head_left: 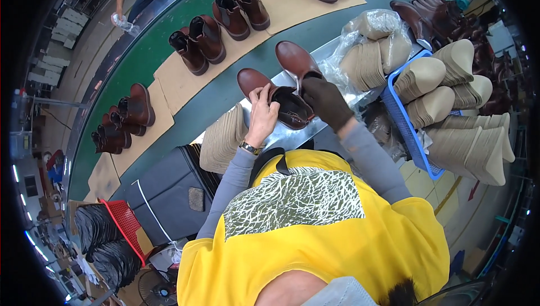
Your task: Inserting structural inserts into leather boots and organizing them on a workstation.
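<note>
Brown boot (251,83) gripped by half-curled left hand (264,114); gloved right hand (327,102) curled alongside, hold unclear.

Bright, even illumination is recorded across the centre. Highlights are seen on the boot toes (294,57) and plastic bag (350,32). Straight edges are bent toward the dark rim, where detail is softened.

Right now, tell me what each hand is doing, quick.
Left hand: closed on the left boot, beside its opening.
Right hand: under a dark covering, at the right boot; its grip cannot be told.
</note>
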{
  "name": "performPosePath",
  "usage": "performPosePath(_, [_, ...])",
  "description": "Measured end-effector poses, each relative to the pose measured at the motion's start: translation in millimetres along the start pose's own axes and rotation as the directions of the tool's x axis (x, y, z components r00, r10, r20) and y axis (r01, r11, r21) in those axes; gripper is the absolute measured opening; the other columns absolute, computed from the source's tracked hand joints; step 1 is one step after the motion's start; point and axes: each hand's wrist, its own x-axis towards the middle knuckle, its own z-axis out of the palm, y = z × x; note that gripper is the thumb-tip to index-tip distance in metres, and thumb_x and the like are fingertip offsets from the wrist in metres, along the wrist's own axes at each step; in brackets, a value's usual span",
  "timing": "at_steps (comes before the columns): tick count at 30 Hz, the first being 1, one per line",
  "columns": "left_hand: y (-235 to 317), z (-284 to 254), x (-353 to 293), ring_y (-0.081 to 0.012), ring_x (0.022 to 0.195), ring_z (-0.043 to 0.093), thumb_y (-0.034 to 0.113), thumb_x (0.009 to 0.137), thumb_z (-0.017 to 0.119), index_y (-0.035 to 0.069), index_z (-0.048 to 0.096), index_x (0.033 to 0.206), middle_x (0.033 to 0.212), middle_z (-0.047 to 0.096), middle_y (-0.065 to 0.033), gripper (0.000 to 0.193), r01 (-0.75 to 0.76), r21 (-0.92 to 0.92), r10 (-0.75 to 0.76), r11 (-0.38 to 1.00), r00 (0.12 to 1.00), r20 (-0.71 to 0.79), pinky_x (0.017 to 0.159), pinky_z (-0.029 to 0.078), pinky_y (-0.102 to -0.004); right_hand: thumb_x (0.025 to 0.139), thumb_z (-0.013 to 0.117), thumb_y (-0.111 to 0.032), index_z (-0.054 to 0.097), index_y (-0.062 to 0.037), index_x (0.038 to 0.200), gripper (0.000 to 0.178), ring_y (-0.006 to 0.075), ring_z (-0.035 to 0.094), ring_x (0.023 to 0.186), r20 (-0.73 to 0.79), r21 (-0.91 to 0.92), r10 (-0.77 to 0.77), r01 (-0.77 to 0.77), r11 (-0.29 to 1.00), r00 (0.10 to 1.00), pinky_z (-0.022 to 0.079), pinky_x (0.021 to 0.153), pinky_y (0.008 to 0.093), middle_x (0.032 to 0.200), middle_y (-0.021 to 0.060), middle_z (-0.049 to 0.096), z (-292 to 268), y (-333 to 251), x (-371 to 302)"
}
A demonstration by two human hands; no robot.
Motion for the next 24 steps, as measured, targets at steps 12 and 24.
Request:
performPosePath(12, [43, 14, 25, -0.0415, 0.111, 0.051, 0.010, 0.082, 0.053, -0.007, 0.046, 0.127, 0.123, 0.045, -0.0248, 0.049, -0.167, -0.070, 0.177, 0.984, 0.965, 0.193, 0.098, 0.041, -0.0418, 0.069, 0.077, -0.037, 0.057, -0.0140, 0.123, 0.062, 0.0356, 0.058, 0.096, 0.149, 0.059, 0.032, -0.041, 0.997, 0.988, 0.047, 0.081, 0.0430, 0.111, 0.0146, 0.058, -60, 3, -52])
performPosePath(24, [71, 1, 43, -0.0425, 0.105, 0.052, 0.041, 0.078, 0.069, 0.000, 0.052, 0.125, 0.119, 0.052, -0.0227, 0.065, -0.188, 0.249, 0.103, 0.950, 0.943, 0.318, 0.094, 0.041, -0.0479, 0.064, 0.078, -0.044, 0.054, -0.0242, 0.129, 0.072, 0.0355, 0.061, 0.094, 0.451, 0.138, -0.100, 0.041, 0.990, 0.887, 0.048, 0.080, 0.0440, 0.105, 0.0152, 0.059, -75, 28, -27])
